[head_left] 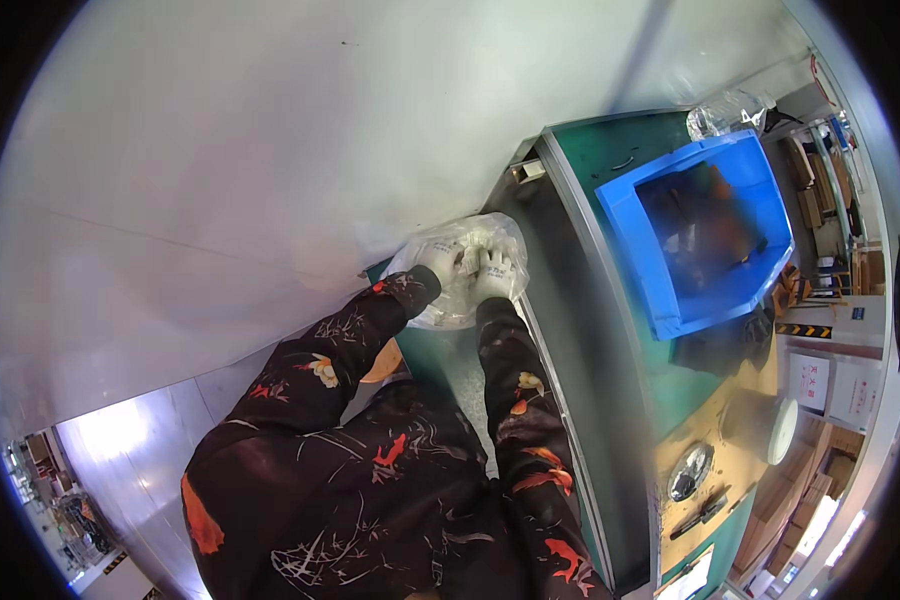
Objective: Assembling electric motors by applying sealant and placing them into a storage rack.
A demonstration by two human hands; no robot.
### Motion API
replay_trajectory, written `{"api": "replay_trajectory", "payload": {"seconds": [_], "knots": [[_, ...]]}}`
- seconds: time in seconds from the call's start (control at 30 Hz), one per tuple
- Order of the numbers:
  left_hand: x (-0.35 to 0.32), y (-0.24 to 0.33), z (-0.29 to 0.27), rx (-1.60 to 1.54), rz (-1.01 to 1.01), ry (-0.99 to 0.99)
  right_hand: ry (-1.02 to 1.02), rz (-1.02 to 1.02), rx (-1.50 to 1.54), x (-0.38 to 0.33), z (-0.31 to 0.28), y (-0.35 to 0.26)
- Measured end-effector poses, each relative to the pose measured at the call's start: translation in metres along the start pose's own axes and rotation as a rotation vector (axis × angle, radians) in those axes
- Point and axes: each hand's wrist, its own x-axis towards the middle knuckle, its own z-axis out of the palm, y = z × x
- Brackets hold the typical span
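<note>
- The gloved left hand sits at the 10 o'clock side of the clear plastic bag, the gloved right hand at its 3 o'clock side; both touch the film, close together, fingers bent. Whether they pinch it, I cannot tell.
- The bag lies around and beneath the hands, bulging toward 6 o'clock. Handling seems under way: the film is loose and crumpled, with no closed neck visible. Its contents are unclear, so how much is left cannot be judged.
- Toward 3 o'clock runs a dark grey channel, then the green worktop bearing a blue bin, with blurred contents inside.
- Toward 4 o'clock stands a white tub.
</note>
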Motion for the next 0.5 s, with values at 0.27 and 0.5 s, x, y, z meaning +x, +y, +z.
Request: {"api": "replay_trajectory", "payload": {"seconds": [0.27, 0.5], "knots": [[0.004, 0.033, -0.017, 0.103, -0.002, -0.176, 0.219, 0.105, 0.418, 0.003, 0.023, 0.03], [0.002, 0.013, -0.007, -0.192, -0.104, 0.107, 0.263, 0.223, 1.48, -0.006, 0.019, 0.037]]}}
